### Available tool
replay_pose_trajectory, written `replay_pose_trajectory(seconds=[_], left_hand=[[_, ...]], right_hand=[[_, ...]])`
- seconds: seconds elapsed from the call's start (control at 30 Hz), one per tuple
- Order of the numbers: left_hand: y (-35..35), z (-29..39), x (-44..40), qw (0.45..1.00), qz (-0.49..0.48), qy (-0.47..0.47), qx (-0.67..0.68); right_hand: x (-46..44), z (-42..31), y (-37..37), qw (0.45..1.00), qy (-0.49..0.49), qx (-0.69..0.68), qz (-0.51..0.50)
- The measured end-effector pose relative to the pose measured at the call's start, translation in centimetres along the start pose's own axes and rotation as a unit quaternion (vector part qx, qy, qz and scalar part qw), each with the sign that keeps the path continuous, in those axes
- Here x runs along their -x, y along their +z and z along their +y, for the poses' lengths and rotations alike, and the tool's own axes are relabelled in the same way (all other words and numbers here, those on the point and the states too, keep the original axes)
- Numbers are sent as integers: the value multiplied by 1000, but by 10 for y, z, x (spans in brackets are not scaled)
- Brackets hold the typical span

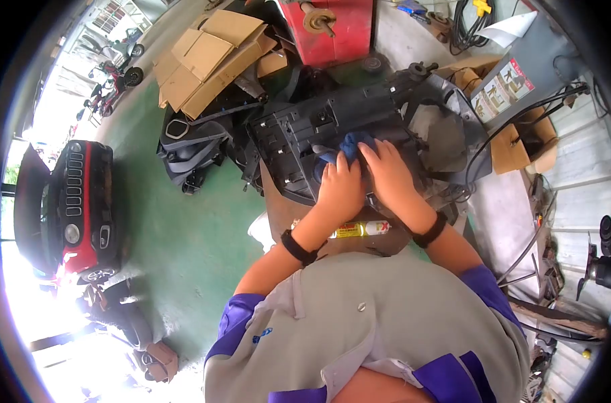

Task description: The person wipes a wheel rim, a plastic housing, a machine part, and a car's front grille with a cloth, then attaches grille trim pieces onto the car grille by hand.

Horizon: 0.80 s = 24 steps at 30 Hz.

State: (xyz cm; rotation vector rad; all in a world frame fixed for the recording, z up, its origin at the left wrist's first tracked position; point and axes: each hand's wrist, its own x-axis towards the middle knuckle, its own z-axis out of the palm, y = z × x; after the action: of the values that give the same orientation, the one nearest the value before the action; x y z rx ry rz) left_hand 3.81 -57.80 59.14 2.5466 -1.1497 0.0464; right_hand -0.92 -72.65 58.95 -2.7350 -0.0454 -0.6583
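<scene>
A crumpled blue cloth [349, 144] is bunched between my two hands, over a large black plastic dashboard-like part [319, 121]. My left hand [340, 187] is closed on the cloth's near left side, its fingertips pressed into the fabric. From the right, my right hand [391, 173] grips the cloth's edge with bent fingers; my palms hide part of it. Just below my wrists lies a yellow tube with a red-and-white end [362, 229], on a brown board [285, 211].
Flattened cardboard [208, 64] is piled at the back left, beside a red machine [329, 30]. An open carton [524, 144] and a grey cabinet with a label [520, 77] stand on the right. A dark car with red trim [84, 201] is parked at far left on the green floor.
</scene>
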Motion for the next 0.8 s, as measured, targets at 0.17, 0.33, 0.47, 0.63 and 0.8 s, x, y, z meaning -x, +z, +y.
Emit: replay_pose_trajectory(seconds=[0.17, 0.33, 0.47, 0.63, 0.8], left_hand=[[20, 3, 13, 994, 37, 86, -48], [56, -19, 13, 977, 62, 182, -94], [68, -23, 19, 971, 45, 205, -117], [88, -9, 22, 958, -56, 232, -160], [118, 3, 19, 922, -153, 292, -201]], right_hand=[[36, 8, -7, 992, 73, -106, 17], [62, 42, 27, 982, 119, -146, 15], [72, 50, 42, 986, 84, -126, 75], [105, 71, 59, 988, 112, -105, 21], [153, 93, 94, 947, 264, -174, -52]])
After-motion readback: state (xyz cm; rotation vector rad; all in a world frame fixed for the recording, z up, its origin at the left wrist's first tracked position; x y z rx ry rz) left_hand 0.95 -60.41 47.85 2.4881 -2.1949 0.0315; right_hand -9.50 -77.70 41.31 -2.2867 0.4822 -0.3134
